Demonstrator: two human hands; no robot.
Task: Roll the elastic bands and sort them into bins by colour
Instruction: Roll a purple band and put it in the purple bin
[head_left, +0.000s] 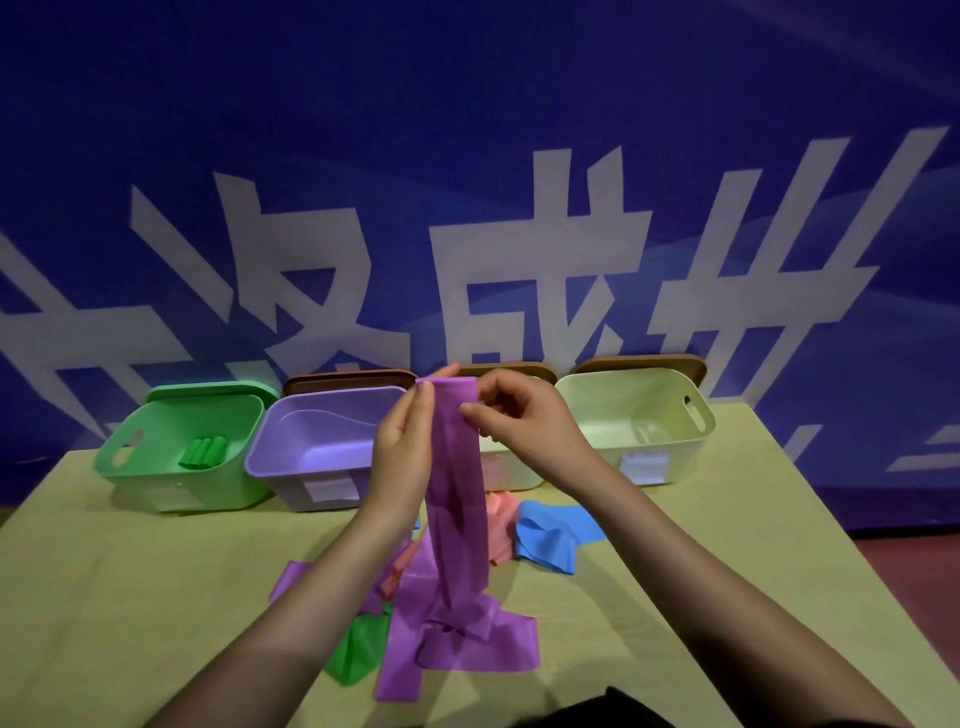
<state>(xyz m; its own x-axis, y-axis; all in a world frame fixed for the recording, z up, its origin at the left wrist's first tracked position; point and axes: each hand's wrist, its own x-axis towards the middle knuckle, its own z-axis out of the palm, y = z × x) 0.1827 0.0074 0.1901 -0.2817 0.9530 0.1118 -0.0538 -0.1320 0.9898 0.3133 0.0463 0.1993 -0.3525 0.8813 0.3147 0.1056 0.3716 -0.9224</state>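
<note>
I hold a long purple band (457, 499) up by its top end; it hangs down to the table. My left hand (402, 447) pinches its left top edge and my right hand (519, 415) pinches the right top edge. More purple bands (467, 649) lie in a heap below, with a green band (361, 654), a pink band (498, 525) and a blue band (550, 535). At the back stand a green bin (156, 467) holding rolled green bands (205, 452), a purple bin (311, 467), a pale bin (519, 475) mostly hidden behind my hands, and a cream bin (649, 447).
The bins stand in a row along the far edge of the yellow-green table (130, 597), against a blue banner with large white characters. Brown lids (348, 379) lean behind the bins. The table's right edge drops to a reddish floor (909, 571).
</note>
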